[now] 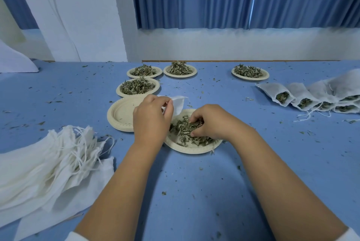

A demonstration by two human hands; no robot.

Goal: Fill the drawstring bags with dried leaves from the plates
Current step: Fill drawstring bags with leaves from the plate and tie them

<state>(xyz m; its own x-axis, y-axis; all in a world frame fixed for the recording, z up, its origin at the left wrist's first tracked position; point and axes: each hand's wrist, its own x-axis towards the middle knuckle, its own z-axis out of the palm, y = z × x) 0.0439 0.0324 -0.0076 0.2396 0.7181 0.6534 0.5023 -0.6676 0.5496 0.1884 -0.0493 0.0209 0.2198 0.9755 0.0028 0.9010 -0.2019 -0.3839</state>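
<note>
Right hand (212,122): fingers (197,119) curled into the dried leaves (183,133) on the near plate (191,150), gripping a clump. Left hand (151,119) pinches a limp drawstring bag (178,104) just over the plate's far rim. Best to spread the bag's mouth above the plate, so spills drop back. Filled bags (303,97) lie far right on the table (194,192); empty bags (48,163) near left.

The left hand (151,116) and right hand (212,122) are bare, as are both forearms (124,178) — plain white cloth shows only at the bottom edge: the left sleeve (75,237) and the right sleeve (350,236).
</note>
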